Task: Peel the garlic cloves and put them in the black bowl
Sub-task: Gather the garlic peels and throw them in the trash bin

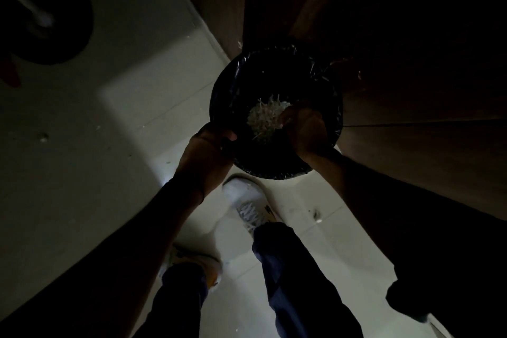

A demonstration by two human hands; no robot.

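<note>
- Pale tiled floor [82, 173], dim light; fills the frame from 6 to 10 o'clock.
- Wood panels [411, 90], 12 to 3 o'clock, stand right behind the bin.
- Bin [274, 55], round with a black liner, at frame centre; it hides the panels' foot.
- Dark disc [68, 22] at 10 o'clock, well apart, unclear.
- White shoe [247, 206] just below the bin.
- Left hand [208, 145] grips the bin rim at 8 o'clock, thumb over the edge.
- Right hand [304, 129] curled over the bin's 4 o'clock side; cannot tell whether it holds anything.
- Pale skins [263, 118] heaped mid-bin, partly hidden by the right hand.
</note>
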